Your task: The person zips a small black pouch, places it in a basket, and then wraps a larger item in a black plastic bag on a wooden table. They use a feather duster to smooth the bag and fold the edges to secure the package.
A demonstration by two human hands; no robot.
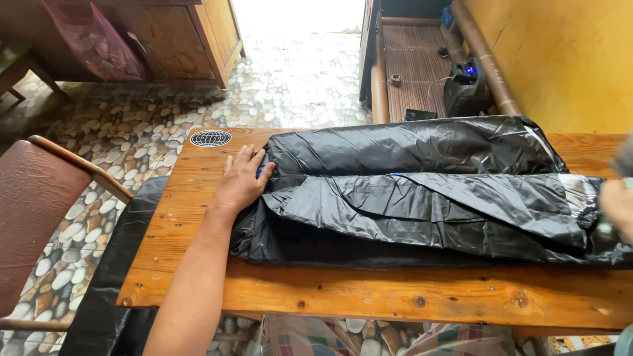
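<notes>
A person's left hand (241, 181) presses flat, fingers spread, on the nine o'clock end of a black plastic sheet (422, 191) lying lengthwise along a wooden table (369, 290). The sheet appears already folded into long overlapping layers, though its edges remain loose and uneven, and more black plastic hangs off the table toward seven o'clock. At three o'clock the right hand (616, 204) sits at the frame's edge, seemingly gripping the sheet's far end; its fingers cannot be made out. A round black-and-white globe sticker (210, 138) marks the table at eleven o'clock. A pink bag (99, 43) hangs against a wooden cabinet (184, 36) beyond.
</notes>
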